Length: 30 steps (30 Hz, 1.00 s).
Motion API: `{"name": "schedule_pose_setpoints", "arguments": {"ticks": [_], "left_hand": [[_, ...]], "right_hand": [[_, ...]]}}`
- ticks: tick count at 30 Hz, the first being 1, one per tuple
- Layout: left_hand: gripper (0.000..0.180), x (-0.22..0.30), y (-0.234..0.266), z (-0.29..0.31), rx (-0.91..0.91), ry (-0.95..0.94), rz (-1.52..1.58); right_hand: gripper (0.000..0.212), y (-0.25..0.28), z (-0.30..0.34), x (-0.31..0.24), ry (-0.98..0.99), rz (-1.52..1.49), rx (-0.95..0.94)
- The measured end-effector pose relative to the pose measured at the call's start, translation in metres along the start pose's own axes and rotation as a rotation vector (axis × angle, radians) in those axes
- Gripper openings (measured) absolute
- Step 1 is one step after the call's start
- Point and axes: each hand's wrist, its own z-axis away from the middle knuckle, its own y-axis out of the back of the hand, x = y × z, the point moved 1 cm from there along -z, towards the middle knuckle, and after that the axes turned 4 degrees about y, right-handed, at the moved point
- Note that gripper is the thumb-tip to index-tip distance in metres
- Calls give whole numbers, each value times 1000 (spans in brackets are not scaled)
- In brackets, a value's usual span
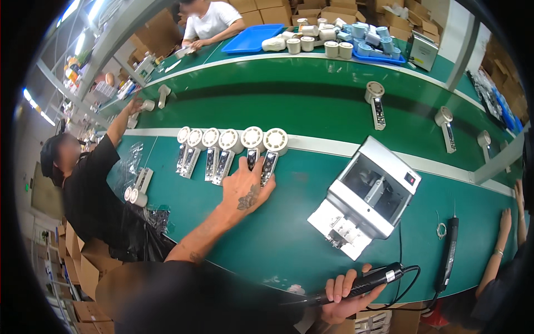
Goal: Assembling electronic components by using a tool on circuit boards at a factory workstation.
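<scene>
White plastic forms the round-headed device (276, 141) at the right end of a slanting row, its straight handle filled with dark, exposed circuitry. It lies on the green-topped bench (300, 217), ahead and to the left of the right hand (354, 292), with its vented head at the far end and its handle running back toward the person, leaning slightly left. The left hand (245, 186) is by far the nearer one: reaching up from lower left, palm down, it has thumb and fingers brought together on either side of that handle, pinching its lower part. The fingers cover some of the contact, so I cannot tell how firm the pinch is, or whether they also touch the neighbouring white device with a brown-slotted head (252, 137) just to the left.

Fingers and thumb of the right hand wrap around a slim, black, corded screwdriver (370, 281) near the bench's front edge. Its long axis runs crosswise, cord end to the right and narrow end to the left, so it lies across the handle's line rather than along it, and the two stand well apart. Right of the row sits a silver, box-shaped machine (370, 146), its white metal front plate (321, 219) angled toward the person.
</scene>
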Motion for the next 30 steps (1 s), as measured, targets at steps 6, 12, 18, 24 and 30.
{"name": "schedule_pose_setpoints", "arguments": {"ticks": [6,12,18,24,30], "left_hand": [[48,12,69,-41,-19,-95,12],[52,90,33,-214,94,-636,-70],[83,174,-116,-362,20,-956,-48],[97,157,-66,-397,-528,-815,119],[81,-9,89,-280,-90,-654,348]], "right_hand": [[66,0,-2,2,31,28,68],[67,-4,-3,0,71,37,41],[69,-22,-5,8,103,77,133],[72,-6,9,15,374,136,32],[84,-8,9,5,285,-46,-199]]}}
